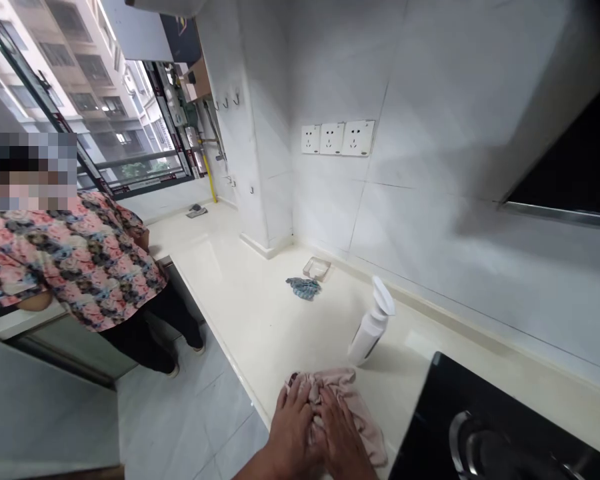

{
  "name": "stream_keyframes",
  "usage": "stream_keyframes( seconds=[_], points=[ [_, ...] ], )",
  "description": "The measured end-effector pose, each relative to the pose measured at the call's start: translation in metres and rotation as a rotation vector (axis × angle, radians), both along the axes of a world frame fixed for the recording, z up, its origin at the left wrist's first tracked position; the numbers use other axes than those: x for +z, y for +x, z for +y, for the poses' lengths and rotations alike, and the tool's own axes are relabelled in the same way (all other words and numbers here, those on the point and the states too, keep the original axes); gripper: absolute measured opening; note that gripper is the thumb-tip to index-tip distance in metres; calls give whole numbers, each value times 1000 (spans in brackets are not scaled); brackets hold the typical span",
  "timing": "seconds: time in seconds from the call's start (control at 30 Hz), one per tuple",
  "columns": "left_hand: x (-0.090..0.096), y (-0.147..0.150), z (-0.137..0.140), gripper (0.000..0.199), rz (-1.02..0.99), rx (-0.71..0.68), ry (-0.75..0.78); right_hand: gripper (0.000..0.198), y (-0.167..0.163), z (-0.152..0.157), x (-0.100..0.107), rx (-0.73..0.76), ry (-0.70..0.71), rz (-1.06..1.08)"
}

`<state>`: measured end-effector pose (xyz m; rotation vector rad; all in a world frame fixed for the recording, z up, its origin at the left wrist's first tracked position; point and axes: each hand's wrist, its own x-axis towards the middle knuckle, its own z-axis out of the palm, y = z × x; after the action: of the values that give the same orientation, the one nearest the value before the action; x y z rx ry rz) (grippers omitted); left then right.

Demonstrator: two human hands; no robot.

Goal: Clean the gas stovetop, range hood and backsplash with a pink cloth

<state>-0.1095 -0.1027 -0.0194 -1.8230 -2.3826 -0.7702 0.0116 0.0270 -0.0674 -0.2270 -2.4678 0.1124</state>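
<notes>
On the cream countertop [245, 300] lies a crumpled pink cloth [365, 427], close to the front edge. My left hand [293, 420] rests on its left part, fingers stretched forward and pressed down on the fabric. Beside it, my right hand [337, 427] lies on the cloth too, with its fingers extended. Folds of cloth bunch up between the two hands. Just beyond them a white spray bottle [370, 330] stands upright. Farther back, a crumpled blue patterned rag [304, 288] lies next to a small clear tray [317, 268].
A black gas stove [445, 413] borders the cloth on the right. Wall sockets [337, 138] and hooks [236, 100] are on the tiled walls. To the left, a person in a floral shirt [90, 267] stands by the far counter. A dark range hood [575, 160] hangs at upper right.
</notes>
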Motion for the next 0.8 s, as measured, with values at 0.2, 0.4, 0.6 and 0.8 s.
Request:
stream_keyframes(
  seconds=[0.2,0.4,0.6,0.8],
  points=[
    [14,-42,17,61,61,-51,0,54,-41,-1,9,-116,-175,-31],
    [27,-112,38,68,31,-121,-147,60,-109,-3,8,-285,-312,10],
    [58,-184,114,68,19,-58,-385,55,-186,55,17,-378,-413,30],
    [76,-205,171,61,14,-98,-444,54,-152,55,8,-424,-211,-134]
  ],
)
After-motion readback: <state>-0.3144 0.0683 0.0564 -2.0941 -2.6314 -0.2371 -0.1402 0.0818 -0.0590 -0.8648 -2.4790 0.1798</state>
